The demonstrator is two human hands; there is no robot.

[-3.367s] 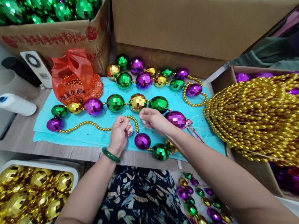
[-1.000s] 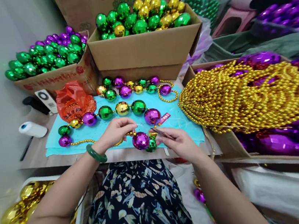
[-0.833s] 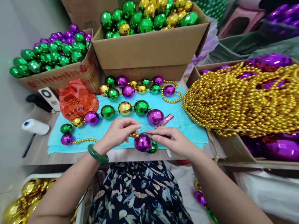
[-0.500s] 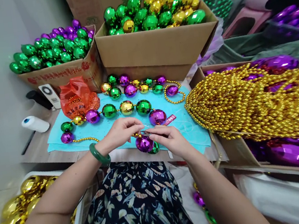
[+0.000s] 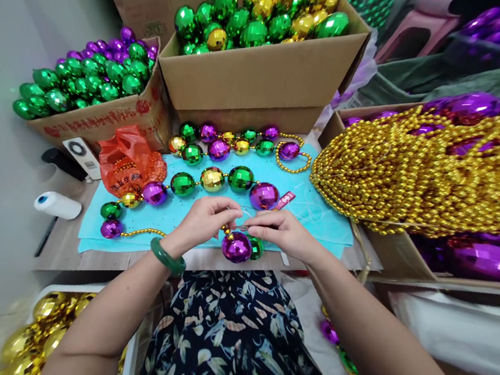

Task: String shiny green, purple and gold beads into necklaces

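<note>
My left hand [image 5: 211, 218], with a green bangle at the wrist, is closed in a pinch on a thin pale thread [image 5: 246, 211]. Small gold beads [image 5: 227, 230] hang just under its fingers. Opposite it, my right hand [image 5: 277, 231] is closed round a slim metal tool [image 5: 240, 228], whose kind I cannot make out. The tool's tip points toward the left fingers. Below both hands hang a large purple faceted bead [image 5: 236, 247] and a green bead [image 5: 256, 247] partly behind it. Beyond them, a strand of large beads [image 5: 211, 179] lies on the blue cloth [image 5: 175, 220].
Cardboard boxes of shiny beads [image 5: 261, 65] stand at the back. A red plastic bag [image 5: 122, 159] and white bottle [image 5: 58, 205] are at left. A thick bundle of gold bead strings [image 5: 415, 173] covers a box on the right. Gold balls [image 5: 27, 361] fill a white bin.
The purple bead has dropped slightly and shifted left below my hands. The metal tool shows less than before. My hands stay in nearly the same place.
</note>
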